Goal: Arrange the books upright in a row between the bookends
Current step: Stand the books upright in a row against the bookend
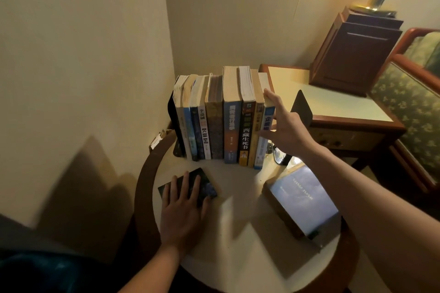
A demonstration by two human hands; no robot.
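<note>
The right grip (pixel 287 132) is spread wide, fingers straight and apart, laid against the outer cover of the last upright book (pixel 264 135), a pale blue-spined volume at the right end of the row of books (pixel 221 114). One fingertip reaches that book's top corner and the thumb lies across the lower spine, so the grip presses the book without closing round it. The row runs off to the left of this grip, roughly nine spines standing on the round counter (pixel 240 226). Its far end rests against the left bookend (pixel 172 121), a black plate well apart from the right grip, and the books nearest that plate lean a little. Just behind and to the right of the right grip stands the right bookend (pixel 302 109), also black and upright, apart from the row, with the grip between it and the last book. Nearer the person than this grip, a thick book with a blue cover (pixel 303 200) lies flat on the counter by its right edge. The left grip (pixel 184 209) is likewise apart, palm down, straight fingers resting on a dark-covered book (pixel 210 189) that lies flat on the counter; the row stands beyond its fingertips, near but not touching. Past the right bookend, further right of the right grip, a wooden side table (pixel 333 102) carries a dark wooden lamp base (pixel 352 54), with a patterned armchair (pixel 404 107) beside it.
</note>
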